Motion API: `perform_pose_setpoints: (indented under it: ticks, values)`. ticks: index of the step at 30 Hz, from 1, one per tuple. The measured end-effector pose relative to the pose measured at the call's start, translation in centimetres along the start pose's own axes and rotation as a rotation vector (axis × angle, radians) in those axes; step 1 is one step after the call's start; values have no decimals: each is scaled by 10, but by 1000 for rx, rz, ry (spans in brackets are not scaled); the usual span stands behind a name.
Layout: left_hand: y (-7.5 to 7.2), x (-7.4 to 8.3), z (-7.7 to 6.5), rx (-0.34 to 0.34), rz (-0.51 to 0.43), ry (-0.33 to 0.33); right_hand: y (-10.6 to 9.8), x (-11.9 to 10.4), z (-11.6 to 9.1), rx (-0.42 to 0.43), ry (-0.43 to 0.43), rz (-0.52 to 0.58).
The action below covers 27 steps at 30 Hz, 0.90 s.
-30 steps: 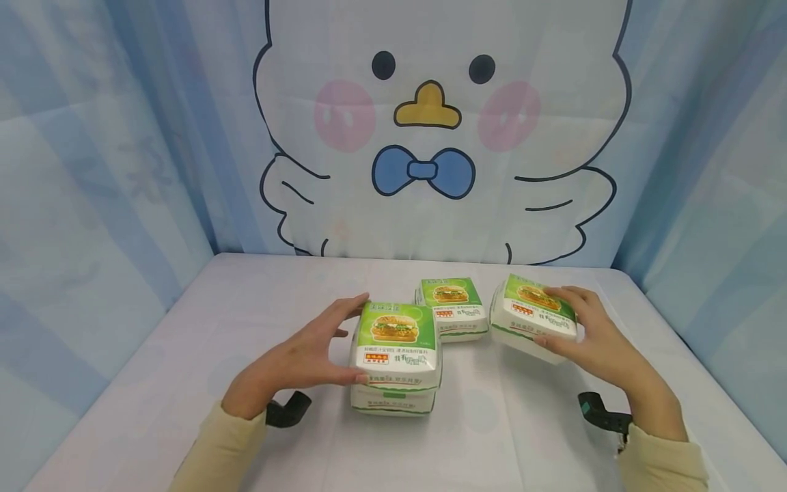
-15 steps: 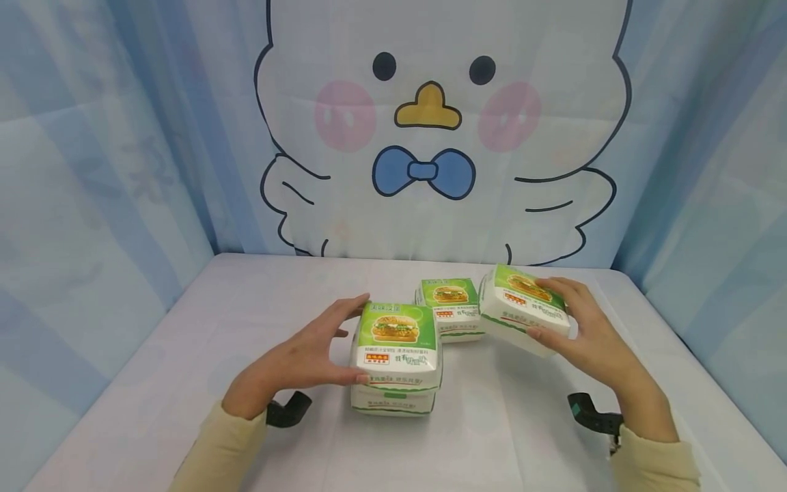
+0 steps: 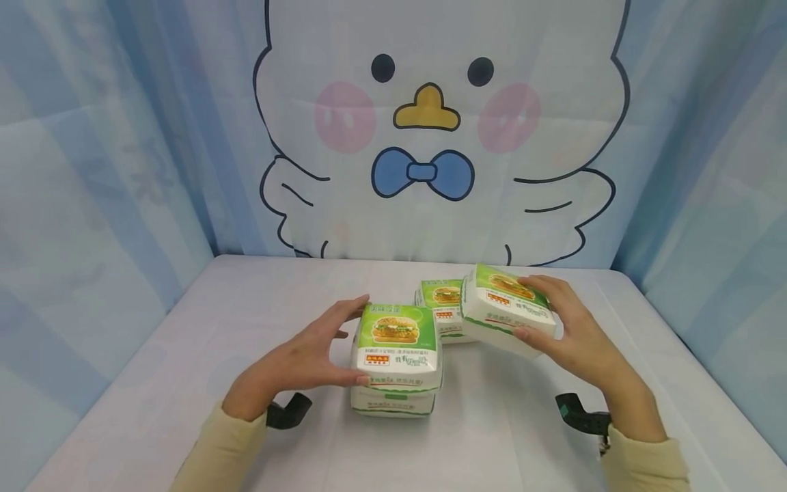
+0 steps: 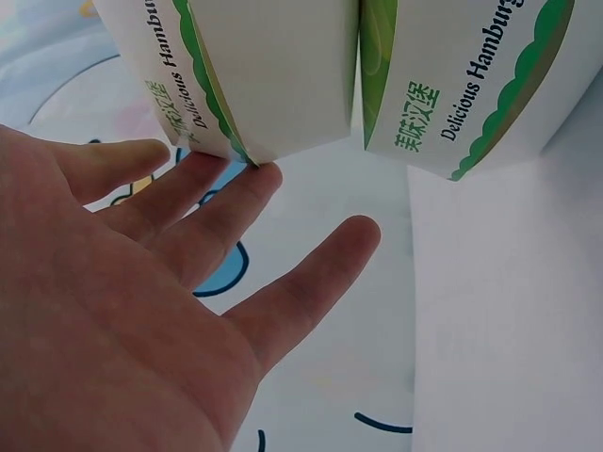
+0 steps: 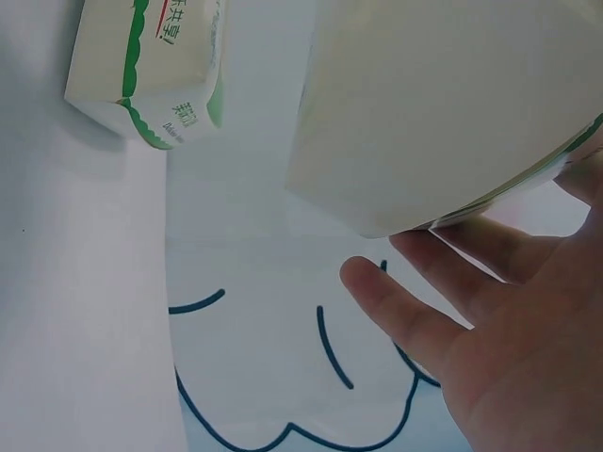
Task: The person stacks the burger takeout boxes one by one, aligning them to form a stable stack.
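Observation:
Two hamburger boxes are stacked on the table, an upper box (image 3: 398,345) on a lower box (image 3: 393,403). My left hand (image 3: 295,362) holds the upper box from the left, thumb at the near side and fingers at the far side; in the left wrist view its fingertips (image 4: 268,179) touch that box. My right hand (image 3: 581,342) grips another hamburger box (image 3: 507,301) by its right end, tilted and lifted off the table. Behind it stands a further hamburger box (image 3: 444,297), partly hidden. The right wrist view shows the held box's plain white underside (image 5: 443,104).
A white cloth covers the table (image 3: 270,294). Behind it hangs a curtain (image 3: 424,225) with a cartoon bird, and blue curtains (image 3: 92,205) close off both sides. A black wrist mount (image 3: 289,411) sits at each wrist.
My right hand has carried its hamburger box leftward and slightly up, so it now overlaps the rear box in the head view. The left hand and the stack have stayed in place.

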State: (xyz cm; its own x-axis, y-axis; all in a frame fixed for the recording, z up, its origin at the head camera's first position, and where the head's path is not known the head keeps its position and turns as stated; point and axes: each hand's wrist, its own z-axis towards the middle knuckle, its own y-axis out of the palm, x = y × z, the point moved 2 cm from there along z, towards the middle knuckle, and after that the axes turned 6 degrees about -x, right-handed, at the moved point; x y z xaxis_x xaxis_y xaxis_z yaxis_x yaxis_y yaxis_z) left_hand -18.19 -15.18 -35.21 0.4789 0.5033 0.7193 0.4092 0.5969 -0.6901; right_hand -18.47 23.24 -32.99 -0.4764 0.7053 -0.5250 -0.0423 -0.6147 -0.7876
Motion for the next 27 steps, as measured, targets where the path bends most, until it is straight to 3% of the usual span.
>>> perform_pose_setpoints:
  ticks: [8, 27]
  values:
    - [-1, 0, -2, 7, 5, -2, -2, -11, 6, -15, -33, -36]
    - [1, 0, 0, 8, -3, -25, 9, -50, 15, -6, -133, 20]
